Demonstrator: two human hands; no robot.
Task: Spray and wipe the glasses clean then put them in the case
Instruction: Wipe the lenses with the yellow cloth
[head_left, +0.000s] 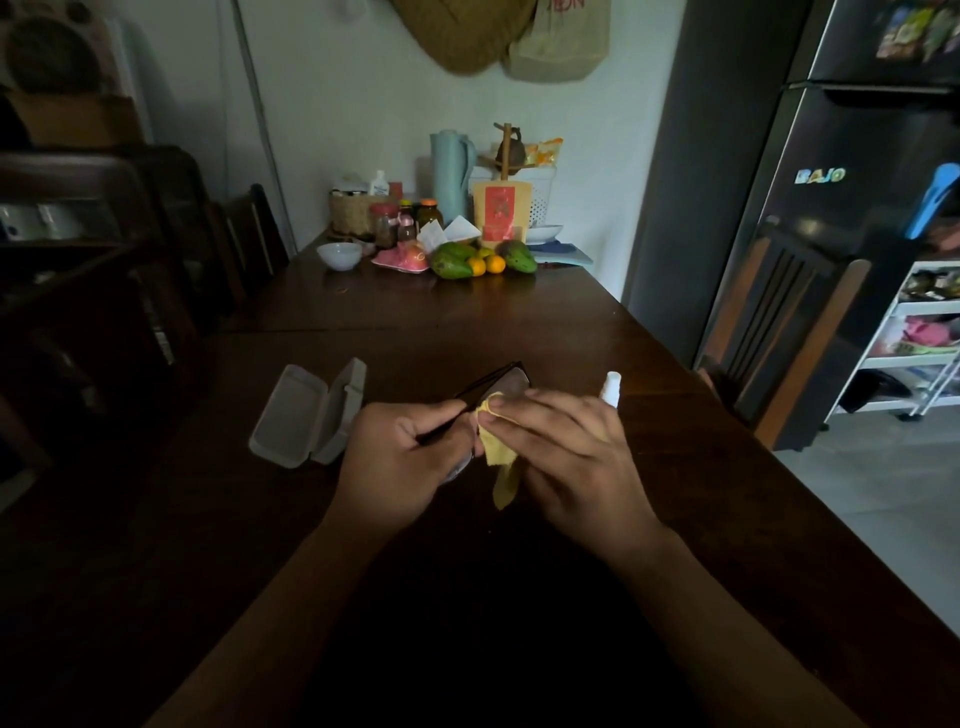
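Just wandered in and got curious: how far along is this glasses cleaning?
Spraying looks done: the spray bottle stands on the table. Wiping is underway: the left hand holds the glasses, the right hand presses a yellow cloth on a lens. Still left: putting them into the open case.

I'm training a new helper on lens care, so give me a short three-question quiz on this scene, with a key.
1. True or false: the case lies open.
2. What does the right hand pinch against the glasses? A) sponge B) cloth C) tissue
3. Which hand grips the glasses' frame?

Key: 1 true; 2 B; 3 the left hand.
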